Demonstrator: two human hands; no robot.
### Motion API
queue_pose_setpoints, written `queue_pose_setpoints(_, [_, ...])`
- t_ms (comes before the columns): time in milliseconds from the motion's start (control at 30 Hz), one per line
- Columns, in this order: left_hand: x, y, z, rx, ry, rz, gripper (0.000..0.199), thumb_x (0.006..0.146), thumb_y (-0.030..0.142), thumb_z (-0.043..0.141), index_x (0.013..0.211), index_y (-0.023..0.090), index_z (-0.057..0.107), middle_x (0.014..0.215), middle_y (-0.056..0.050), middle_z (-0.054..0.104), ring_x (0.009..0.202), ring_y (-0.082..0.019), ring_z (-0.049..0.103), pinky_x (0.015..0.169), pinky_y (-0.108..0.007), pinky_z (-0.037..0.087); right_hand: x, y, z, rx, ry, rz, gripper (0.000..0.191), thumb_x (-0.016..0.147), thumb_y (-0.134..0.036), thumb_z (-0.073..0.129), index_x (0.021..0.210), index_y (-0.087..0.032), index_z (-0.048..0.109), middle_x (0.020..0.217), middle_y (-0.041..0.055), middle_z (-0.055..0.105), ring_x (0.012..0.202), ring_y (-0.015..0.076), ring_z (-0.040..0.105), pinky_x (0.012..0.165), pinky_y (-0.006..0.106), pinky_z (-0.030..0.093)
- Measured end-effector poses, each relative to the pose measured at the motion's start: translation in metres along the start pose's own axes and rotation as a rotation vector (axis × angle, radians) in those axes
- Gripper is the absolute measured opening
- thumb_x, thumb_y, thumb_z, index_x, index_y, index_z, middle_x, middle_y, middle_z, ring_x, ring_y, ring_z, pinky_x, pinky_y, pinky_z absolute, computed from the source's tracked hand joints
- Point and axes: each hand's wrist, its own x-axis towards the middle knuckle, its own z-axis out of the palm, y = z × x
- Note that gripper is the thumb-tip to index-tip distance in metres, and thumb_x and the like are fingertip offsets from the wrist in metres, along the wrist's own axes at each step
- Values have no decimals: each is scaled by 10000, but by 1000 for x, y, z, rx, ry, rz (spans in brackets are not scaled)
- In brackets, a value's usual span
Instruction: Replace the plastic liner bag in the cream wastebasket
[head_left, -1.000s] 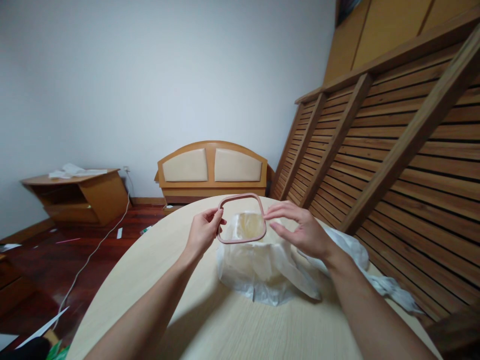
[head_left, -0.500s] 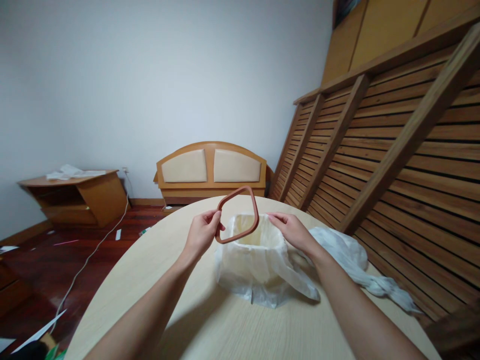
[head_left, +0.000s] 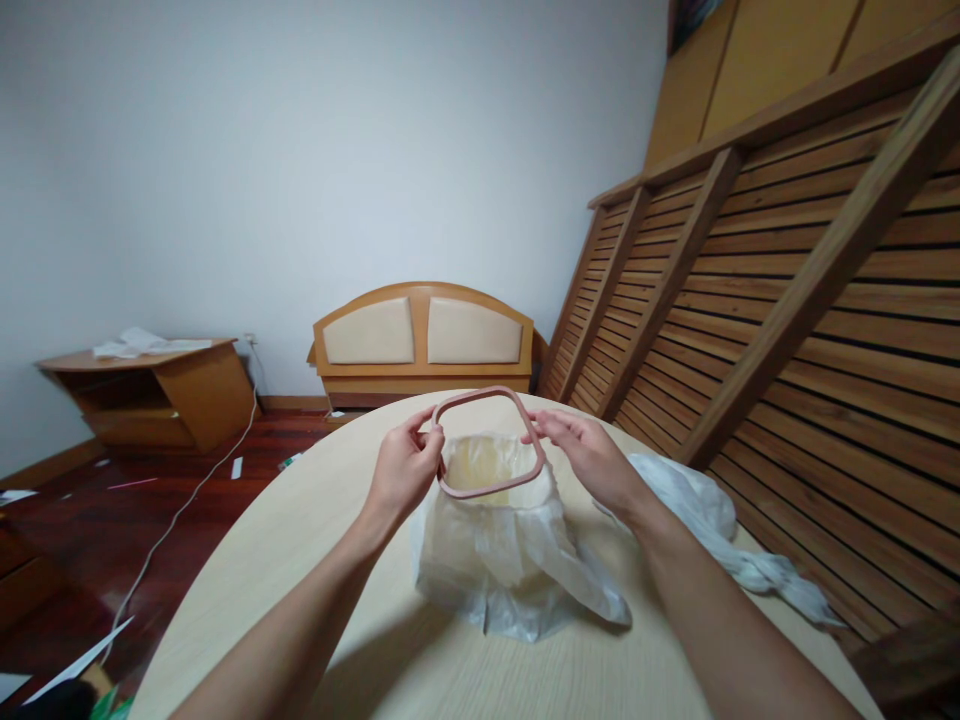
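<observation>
L hand (head_left: 405, 470) was clamped, thumb vs. fingers, on the L side of a thin reddish-brown rounded-square frame (head_left: 491, 491). R hand (head_left: 596, 460) was at the frame's R side, fingers partly bent, tips on or just beside it; couldn't tell if they pinched it. Frame was held, slightly tilted, over the mouth of a boxy, yellowish container (head_left: 480, 463) lined w/ a translucent white plastic bag (head_left: 495, 570); couldn't tell if frame & bag touched. Bag draped down the container's outside, w/ a loose flap trailing R onto the pale, wood-grain round table (head_left: 277, 560). Container stood nr the tabletop's middle, twd the far edge. A 2nd, crumpled white plastic bag (head_left: 690, 500) lay along the table's R edge, past the R forearm. Beyond the far edge: an orange-brown wooden headboard (head_left: 421, 330) w/ 2 cream padded panels. Off the R edge leaned a big brown slatted wood panel (head_left: 757, 290). Off the L edge, well apart, stood a low brown wooden cabinet (head_left: 206, 405); a white cable (head_left: 178, 515) ran across the dark-red floor (head_left: 112, 530).
</observation>
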Motion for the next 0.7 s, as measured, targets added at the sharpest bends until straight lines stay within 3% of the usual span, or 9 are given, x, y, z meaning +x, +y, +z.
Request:
queue_pose_setpoints(100, [-3,0,1,-27,15,38,611,820,404,561,1308,38,592,471,48,585,398,-128,529,433,-205,389,-5,-11,2,-41,-15,39,503,835,-467,684,1228,-153,671,828,62,753,779,221,702,735,347,549])
queue_pose_setpoints(200, [-5,3,1,-56,27,61,545,816,421,605,1241,81,625,501,39,604,444,-138,567,472,-210,416,-6,-13,0,-86,5,35,486,854,-411,642,1252,-134,668,721,35,709,668,191,656,642,319,531])
queue_pose_setpoints(300, [-4,8,-1,-68,19,80,377,803,461,638,942,116,708,546,2,629,486,-137,573,483,-213,406,-5,-13,-6,-127,23,23,401,864,-431,609,1120,-154,746,729,38,695,587,158,592,545,285,479])
queue_pose_setpoints(400, [-4,10,-5,-87,-61,80,373,782,501,662,730,133,700,624,-42,668,549,-139,582,506,-219,408,-5,-15,-10,-125,9,56,358,840,-477,636,932,-164,781,696,33,681,493,117,515,469,256,413])
queue_pose_setpoints(533, [-6,14,-7,-90,-216,17,453,744,541,706,875,108,735,600,-24,643,522,-123,531,480,-213,370,-7,-19,-8,-102,-50,105,365,827,-513,660,832,-164,765,717,41,701,462,89,480,438,232,367])
queue_pose_setpoints(700, [-9,16,-7,-87,-177,8,615,736,525,725,1175,95,692,451,69,498,399,-87,399,420,-199,279,-5,-14,-4,-78,-20,91,396,839,-531,658,950,-162,754,828,67,745,526,110,547,479,245,435])
